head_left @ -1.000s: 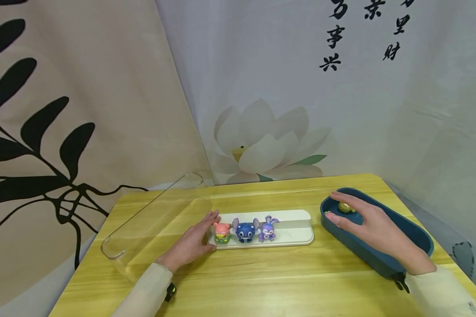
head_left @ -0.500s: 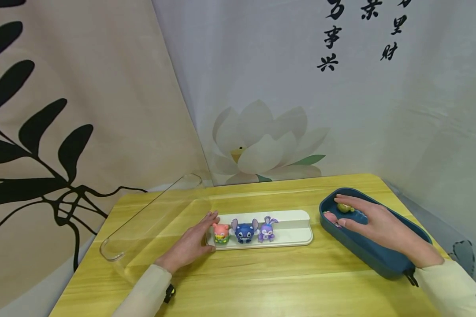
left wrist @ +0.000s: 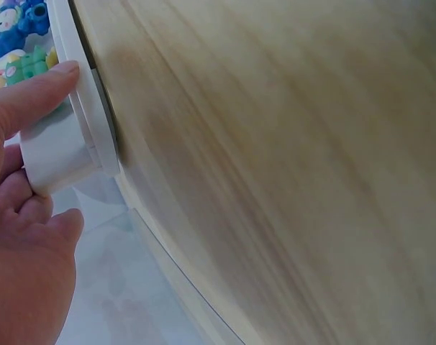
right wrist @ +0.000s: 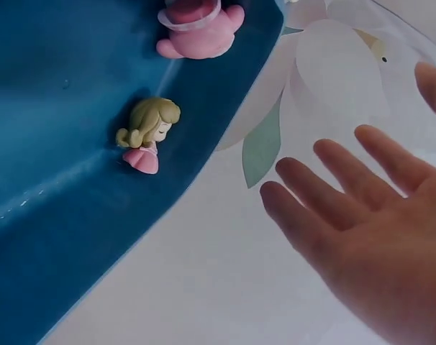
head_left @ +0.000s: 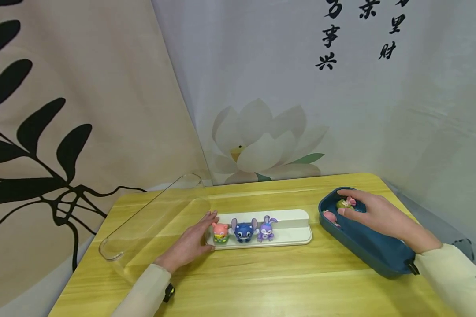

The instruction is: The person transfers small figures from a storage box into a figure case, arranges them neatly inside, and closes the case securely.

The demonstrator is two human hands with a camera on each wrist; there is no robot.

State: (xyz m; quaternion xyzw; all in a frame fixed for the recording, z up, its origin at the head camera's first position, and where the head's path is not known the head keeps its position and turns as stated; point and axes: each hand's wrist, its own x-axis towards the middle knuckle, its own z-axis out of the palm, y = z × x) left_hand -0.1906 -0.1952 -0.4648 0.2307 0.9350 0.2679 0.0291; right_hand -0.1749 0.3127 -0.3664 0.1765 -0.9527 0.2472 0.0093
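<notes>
In the head view, my left hand (head_left: 189, 244) holds the left end of a white display base (head_left: 291, 237). On the base stand a pink bear-eared figurine (head_left: 221, 232), a blue big-eared figurine (head_left: 243, 230) and a purple rabbit-eared figurine (head_left: 266, 229). My right hand (head_left: 384, 219) reaches over a dark blue case (head_left: 377, 259), thumb and fingers apart. Between them, seen from the head, lies a blond-haired figurine in a pink dress (right wrist: 150, 136). A pink round figurine (head_left: 330, 216) lies at the case's near left wall. The right wrist view shows straight, spread fingers.
A clear transparent cover (head_left: 154, 220) lies at the left of the wooden table (head_left: 262, 281), behind the left forearm. A zipper pull (head_left: 412, 267) hangs at the case's near end. A printed cloth (head_left: 262, 88) hangs behind the table.
The right hand has shifted slightly right and its fingers now frame the blond figurine, which shows its pink dress. The pink figurine is now uncovered. The left hand stays on the base.
</notes>
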